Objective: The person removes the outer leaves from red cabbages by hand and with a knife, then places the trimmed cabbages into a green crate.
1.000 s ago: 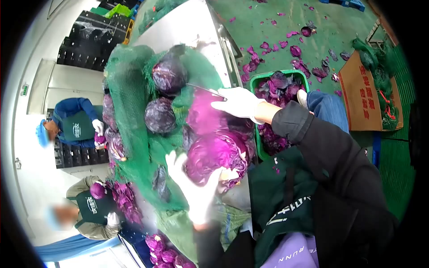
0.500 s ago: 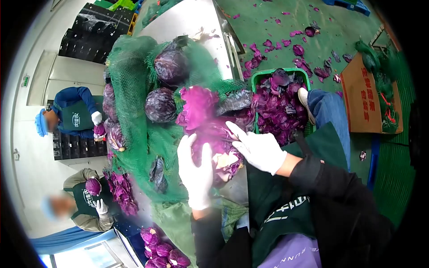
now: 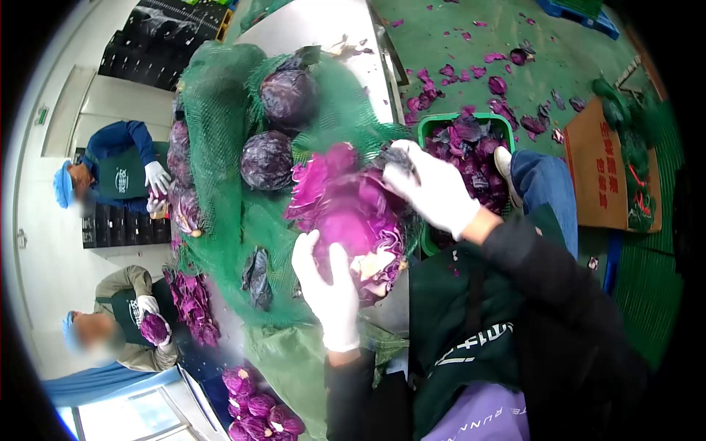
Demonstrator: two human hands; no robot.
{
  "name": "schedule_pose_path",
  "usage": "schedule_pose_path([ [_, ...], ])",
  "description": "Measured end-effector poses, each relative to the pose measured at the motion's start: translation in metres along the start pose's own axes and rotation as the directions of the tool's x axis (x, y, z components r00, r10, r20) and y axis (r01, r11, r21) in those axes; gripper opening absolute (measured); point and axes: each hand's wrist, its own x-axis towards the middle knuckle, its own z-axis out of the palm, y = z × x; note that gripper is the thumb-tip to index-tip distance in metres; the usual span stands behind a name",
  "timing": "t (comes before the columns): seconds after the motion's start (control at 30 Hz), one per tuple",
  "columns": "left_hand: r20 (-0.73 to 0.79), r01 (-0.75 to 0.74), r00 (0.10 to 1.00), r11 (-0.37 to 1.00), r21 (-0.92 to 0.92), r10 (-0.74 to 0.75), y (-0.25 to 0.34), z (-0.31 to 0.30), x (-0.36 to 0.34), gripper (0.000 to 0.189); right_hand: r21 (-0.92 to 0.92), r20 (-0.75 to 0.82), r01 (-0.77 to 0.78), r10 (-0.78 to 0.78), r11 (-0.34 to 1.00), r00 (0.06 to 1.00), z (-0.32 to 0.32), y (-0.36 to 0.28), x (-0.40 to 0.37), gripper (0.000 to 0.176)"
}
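In the head view a red cabbage (image 3: 351, 229) with its pale cut stem facing me lies on the table. My left hand (image 3: 329, 298), in a white glove, grips its near left side with thumb and fingers spread around it. Just above the cabbage's right side, my gloved right hand (image 3: 440, 197) has its fingers closed on a dark cabbage leaf (image 3: 388, 156), partly hidden by the hand. Loose bright purple leaves (image 3: 312, 180) lie behind the cabbage. Two whole dark cabbages (image 3: 266, 160) rest beyond, on green netting (image 3: 213, 117).
A green crate (image 3: 463, 116) full of purple leaves stands on the right, beside my leg. More scraps litter the floor (image 3: 471, 44). A cardboard box (image 3: 588, 165) is farther right. Across the table, two co-workers (image 3: 118, 173) handle cabbages; trimmed cabbages (image 3: 257, 408) are piled at lower left.
My right hand has moved up and away from the cabbage's front to the dark leaf, exposing more of the cabbage. My left hand stays at the cabbage's side.
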Motion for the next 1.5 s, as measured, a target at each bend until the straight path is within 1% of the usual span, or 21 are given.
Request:
schedule_pose_path([
  [0.03, -0.013, -0.046, 0.999, 0.998, 0.050, 0.047, 0.002, 0.002, 0.000, 0.033, 0.025, -0.043, 0.090, -0.089, 0.996, 0.995, -0.011, -0.034, -0.013, 0.061],
  [0.1, 0.003, -0.143, 0.990, 0.979, 0.143, 0.144, 0.007, 0.007, -0.003, 0.033, -0.220, -0.087, 0.217, -0.240, 0.951, 0.967, 0.012, -0.031, -0.016, 0.069],
  [0.23, 0.013, -0.159, 0.987, 0.978, 0.132, 0.159, 0.000, 0.003, -0.007, 0.037, -0.413, 0.100, 0.090, -0.054, 0.906, 0.994, 0.014, 0.004, 0.039, 0.065],
  [0.33, -0.043, -0.050, 0.998, 0.998, 0.028, 0.052, -0.006, 0.005, -0.007, 0.033, -0.270, 0.243, -0.056, 0.124, 0.961, 0.962, 0.025, 0.017, 0.071, 0.079],
  [0.43, -0.075, 0.074, 0.994, 0.992, -0.106, -0.082, -0.006, 0.001, -0.005, 0.033, -0.225, 0.309, -0.078, 0.147, 0.971, 0.940, 0.029, 0.012, 0.087, 0.087],
  [0.57, -0.058, 0.279, 0.947, 0.897, -0.343, -0.316, -0.015, -0.010, -0.006, 0.039, 0.037, -0.077, 0.133, -0.130, 0.990, 0.989, 0.010, -0.025, 0.027, 0.059],
  [0.7, -0.023, 0.387, 0.901, 0.829, -0.403, -0.432, -0.015, -0.011, 0.001, 0.042, 0.301, 0.075, -0.189, 0.174, 0.935, 0.982, 0.051, -0.018, -0.065, 0.048],
  [0.77, 0.002, 0.349, 0.928, 0.867, -0.354, -0.373, -0.024, -0.012, 0.006, 0.044, 0.384, -0.219, -0.054, 0.147, 0.922, 0.965, 0.090, -0.017, -0.073, 0.042],
  [0.8, 0.016, 0.352, 0.927, 0.859, -0.372, -0.374, -0.023, -0.012, 0.004, 0.047, 0.396, -0.238, -0.090, 0.197, 0.914, 0.951, 0.094, -0.015, -0.067, 0.032],
  [0.83, 0.041, 0.357, 0.928, 0.852, -0.383, -0.371, -0.031, -0.013, 0.000, 0.051, 0.316, -0.106, -0.169, 0.212, 0.934, 0.972, 0.074, -0.022, -0.053, 0.033],
  [0.93, 0.035, 0.511, 0.830, 0.732, -0.450, -0.557, -0.001, -0.008, -0.027, 0.041, 0.159, -0.165, 0.202, -0.175, 0.966, 0.970, 0.049, -0.016, -0.012, 0.033],
  [0.97, 0.060, 0.618, 0.738, 0.638, -0.459, -0.672, 0.012, -0.006, -0.034, 0.038, 0.090, -0.090, 0.271, -0.263, 0.958, 0.960, 0.038, -0.019, 0.000, 0.036],
  [1.03, -0.009, 0.388, 0.921, 0.920, -0.047, -0.389, -0.006, -0.010, -0.045, 0.043, -0.028, 0.132, 0.288, -0.282, 0.957, 0.950, 0.031, -0.013, 0.018, 0.039],
  [1.07, -0.080, 0.264, 0.960, 0.964, -0.038, -0.267, -0.008, -0.009, -0.041, 0.045, 0.027, 0.066, 0.392, -0.393, 0.919, 0.917, 0.033, -0.009, 0.019, 0.039],
  [1.13, -0.226, 0.028, 0.974, 1.000, 0.010, -0.025, -0.007, -0.003, -0.028, 0.051, 0.009, 0.131, 0.328, -0.327, 0.945, 0.936, 0.032, -0.016, 0.011, 0.039],
  [1.17, -0.135, -0.100, 0.982, 0.966, 0.238, 0.135, -0.015, -0.003, -0.019, 0.051, -0.001, 0.165, 0.294, -0.289, 0.956, 0.943, 0.030, -0.019, 0.005, 0.039],
  [1.3, -0.120, -0.161, 0.973, 0.951, 0.262, 0.198, -0.023, 0.012, 0.001, 0.046, -0.186, -0.020, 0.504, -0.516, 0.844, 0.857, 0.021, -0.015, -0.012, 0.035],
  [1.37, -0.087, -0.118, 0.985, 0.953, 0.279, 0.148, -0.022, 0.013, 0.001, 0.045, -0.219, -0.036, 0.414, -0.431, 0.884, 0.902, 0.015, -0.020, -0.030, 0.041],
  [1.4, -0.101, -0.229, 0.957, 0.920, 0.317, 0.273, -0.027, 0.016, 0.004, 0.047, -0.277, 0.080, 0.369, -0.361, 0.888, 0.929, 0.012, -0.025, -0.039, 0.041],
  [1.43, -0.076, -0.191, 0.972, 0.936, 0.296, 0.222, -0.023, 0.017, 0.005, 0.050, -0.338, 0.181, 0.325, -0.277, 0.884, 0.944, 0.005, -0.035, -0.045, 0.042],
  [1.5, -0.069, -0.247, 0.957, 0.913, 0.325, 0.283, -0.024, 0.018, 0.006, 0.053, -0.335, 0.151, 0.402, -0.373, 0.852, 0.916, 0.013, -0.024, -0.044, 0.050],
])
